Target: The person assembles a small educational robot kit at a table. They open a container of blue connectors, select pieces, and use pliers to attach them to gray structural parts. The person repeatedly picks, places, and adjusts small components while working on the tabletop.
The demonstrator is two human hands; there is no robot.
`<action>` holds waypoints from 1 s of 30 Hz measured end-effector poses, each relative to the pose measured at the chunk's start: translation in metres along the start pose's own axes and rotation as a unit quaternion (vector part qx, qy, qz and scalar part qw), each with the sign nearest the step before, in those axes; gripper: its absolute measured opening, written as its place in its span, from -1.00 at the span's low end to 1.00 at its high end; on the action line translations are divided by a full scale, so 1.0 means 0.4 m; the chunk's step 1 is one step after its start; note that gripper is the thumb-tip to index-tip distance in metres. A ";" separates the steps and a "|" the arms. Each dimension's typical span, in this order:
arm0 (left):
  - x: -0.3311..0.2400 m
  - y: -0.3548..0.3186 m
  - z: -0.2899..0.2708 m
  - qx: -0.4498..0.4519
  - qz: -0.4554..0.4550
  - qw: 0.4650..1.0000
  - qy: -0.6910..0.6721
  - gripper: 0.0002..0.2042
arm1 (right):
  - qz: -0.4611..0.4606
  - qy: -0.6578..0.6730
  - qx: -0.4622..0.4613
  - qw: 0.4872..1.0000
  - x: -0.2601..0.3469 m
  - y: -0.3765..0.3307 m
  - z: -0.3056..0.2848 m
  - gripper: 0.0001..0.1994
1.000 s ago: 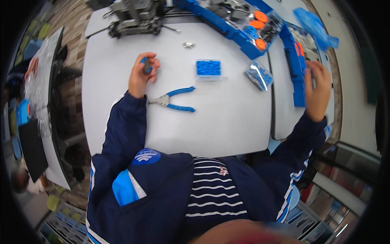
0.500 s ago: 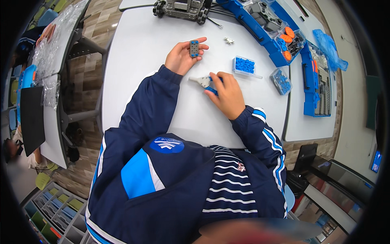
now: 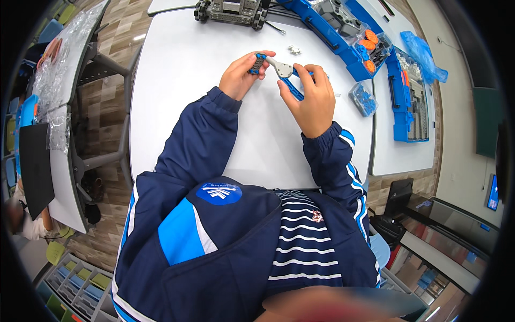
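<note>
Two hands work above the white tabletop [image 3: 214, 107] in the head view: the left hand [image 3: 240, 75] is closed around one small dark-and-blue part [image 3: 257, 63], pinched between thumb and fingertips, and the right hand [image 3: 311, 99] is closed around one pair of blue-handled pliers [image 3: 287, 75], whose grey nose points to the part and seems to touch it. I think the small part can slip out of the pinch if the pliers push or twist too hard, and it may roll toward the tabletop edge; the nose is also very near the left fingertips and could nip them. I count one small metal piece [image 3: 294, 50] lying just beyond the hands, one clear box of blue pieces [image 3: 362, 99] at the right, one wheeled chassis [image 3: 232, 11] at the far edge, and two blue trays [image 3: 343, 37]
</note>
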State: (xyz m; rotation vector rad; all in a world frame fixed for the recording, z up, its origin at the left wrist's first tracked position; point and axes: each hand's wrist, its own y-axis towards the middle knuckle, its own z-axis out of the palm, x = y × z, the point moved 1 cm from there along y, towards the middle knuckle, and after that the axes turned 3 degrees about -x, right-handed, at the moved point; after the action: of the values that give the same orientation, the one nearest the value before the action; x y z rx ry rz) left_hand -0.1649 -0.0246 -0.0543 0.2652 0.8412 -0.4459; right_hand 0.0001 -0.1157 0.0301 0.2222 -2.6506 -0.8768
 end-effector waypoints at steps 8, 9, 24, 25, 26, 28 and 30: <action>0.013 -0.006 0.013 -0.007 0.048 0.982 0.182 -0.56 | -0.023 -0.029 0.000 0.999 0.001 -0.002 0.005 -0.59; 0.013 -0.010 0.018 -0.012 0.066 0.975 0.210 -0.57 | -0.016 -0.022 0.006 1.000 0.006 -0.008 0.005 -0.60; -0.060 0.009 -0.023 -0.164 0.104 0.975 0.106 -0.53 | 0.176 0.115 -0.004 0.978 -0.082 -0.108 -0.212 -0.62; -0.057 0.011 -0.022 -0.110 0.095 0.981 0.127 -0.53 | 0.170 0.088 0.003 0.981 -0.112 -0.095 -0.232 -0.62; -0.038 0.008 -0.016 -0.109 0.046 0.981 0.152 -0.53 | 0.173 0.058 0.017 0.983 -0.145 -0.080 -0.248 -0.62; 0.010 0.000 0.007 -0.013 0.054 0.978 0.199 -0.55 | 0.152 0.018 0.069 0.986 -0.202 -0.047 -0.255 -0.60; 0.045 -0.006 0.017 -0.001 0.048 0.974 0.223 -0.57 | 0.117 -0.020 0.126 0.985 -0.242 -0.022 -0.254 -0.55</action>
State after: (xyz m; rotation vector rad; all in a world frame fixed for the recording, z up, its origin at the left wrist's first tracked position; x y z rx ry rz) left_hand -0.1513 -0.0343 -0.0639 0.4110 1.2615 -0.2963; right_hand 0.1276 -0.1543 0.0753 -0.0480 -2.7499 -0.4767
